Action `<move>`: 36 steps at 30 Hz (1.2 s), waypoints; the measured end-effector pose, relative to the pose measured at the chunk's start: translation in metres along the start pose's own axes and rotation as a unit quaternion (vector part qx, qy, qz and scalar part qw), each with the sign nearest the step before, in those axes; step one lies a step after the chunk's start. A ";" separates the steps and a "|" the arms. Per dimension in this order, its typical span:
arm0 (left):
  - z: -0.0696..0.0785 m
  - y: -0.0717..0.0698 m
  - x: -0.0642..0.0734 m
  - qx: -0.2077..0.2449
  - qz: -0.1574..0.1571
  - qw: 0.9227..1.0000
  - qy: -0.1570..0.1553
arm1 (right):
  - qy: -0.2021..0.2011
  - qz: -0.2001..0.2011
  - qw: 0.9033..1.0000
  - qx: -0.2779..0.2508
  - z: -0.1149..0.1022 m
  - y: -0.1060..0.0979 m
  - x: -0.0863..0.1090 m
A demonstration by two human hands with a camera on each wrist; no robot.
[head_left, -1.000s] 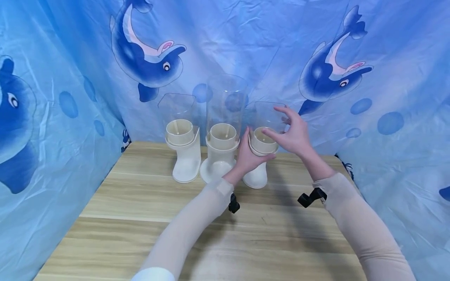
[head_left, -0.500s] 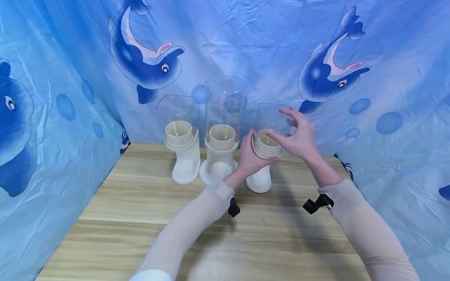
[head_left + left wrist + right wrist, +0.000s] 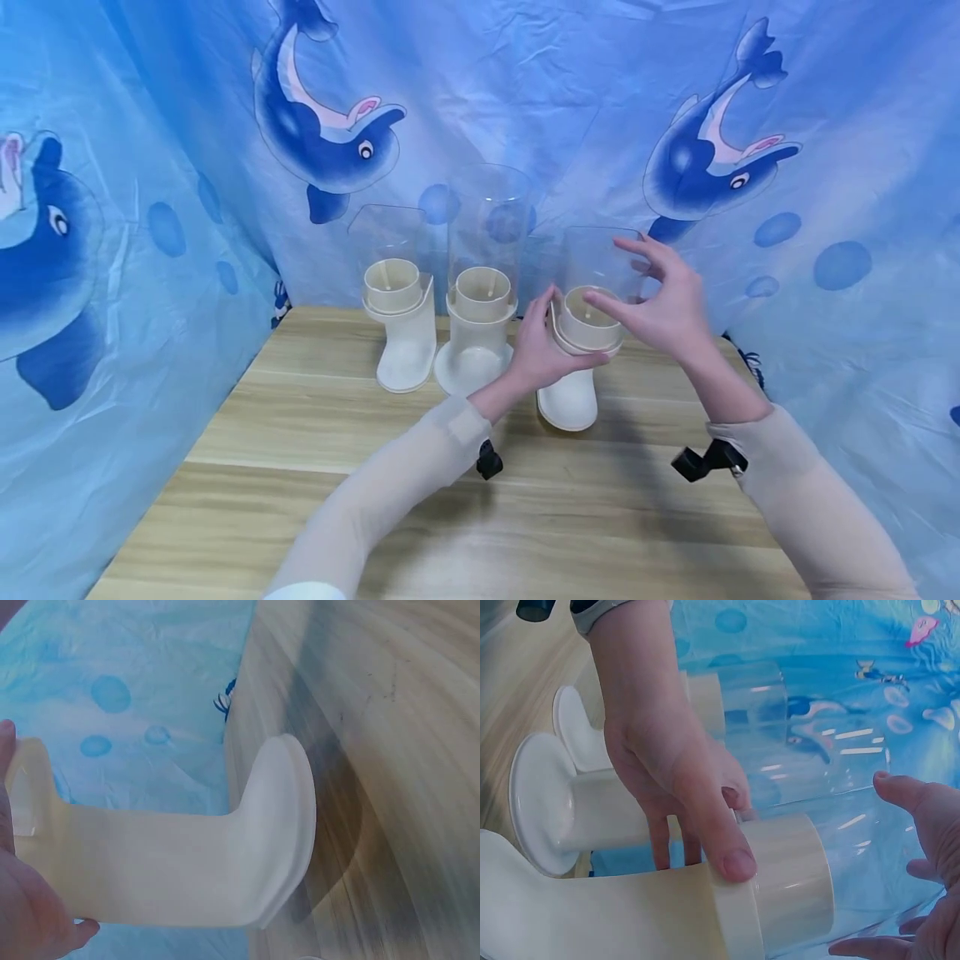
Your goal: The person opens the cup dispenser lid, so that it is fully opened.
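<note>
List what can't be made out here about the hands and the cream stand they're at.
Left hand: cut off by the left edge, left wrist view.
Ends of two left fingers: hidden behind the cream stand, right wrist view.
Right hand: cut off by the right edge, right wrist view.
Cup rim: partly hidden by the right thumb, head view.
</note>
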State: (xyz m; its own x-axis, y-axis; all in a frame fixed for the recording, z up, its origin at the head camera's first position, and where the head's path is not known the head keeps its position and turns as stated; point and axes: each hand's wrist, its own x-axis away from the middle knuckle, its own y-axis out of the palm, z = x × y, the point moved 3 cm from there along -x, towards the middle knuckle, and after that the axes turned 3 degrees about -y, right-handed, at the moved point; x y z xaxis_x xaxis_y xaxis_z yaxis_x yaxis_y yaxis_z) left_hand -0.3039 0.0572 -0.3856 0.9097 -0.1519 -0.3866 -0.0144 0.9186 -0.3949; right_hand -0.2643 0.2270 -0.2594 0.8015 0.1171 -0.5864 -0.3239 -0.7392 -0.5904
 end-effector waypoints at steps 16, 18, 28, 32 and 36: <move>0.024 -0.025 0.040 0.011 -0.051 0.998 0.037 | -0.002 0.017 1.000 0.012 -0.037 -0.023 0.034; 0.025 -0.027 0.044 0.009 -0.057 0.997 0.041 | -0.005 0.020 1.000 0.006 -0.040 -0.025 0.039; 0.028 -0.044 0.064 0.029 -0.090 0.994 0.052 | -0.030 0.023 0.999 -0.019 -0.046 -0.027 0.057; 0.023 -0.051 0.072 0.048 -0.102 0.992 0.059 | -0.038 0.012 0.999 -0.018 -0.048 -0.025 0.064; 0.019 -0.057 0.076 0.057 -0.104 0.991 0.067 | -0.045 0.011 0.999 -0.027 -0.049 -0.021 0.070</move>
State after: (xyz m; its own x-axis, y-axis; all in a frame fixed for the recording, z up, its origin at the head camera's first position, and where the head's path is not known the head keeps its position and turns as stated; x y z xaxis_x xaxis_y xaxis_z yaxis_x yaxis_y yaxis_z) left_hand -0.2262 0.0002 -0.3764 0.8243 -0.3823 -0.4176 0.2209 0.8963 -0.3845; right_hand -0.1768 0.2181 -0.2602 0.7448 0.1583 -0.6482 -0.3120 -0.7761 -0.5480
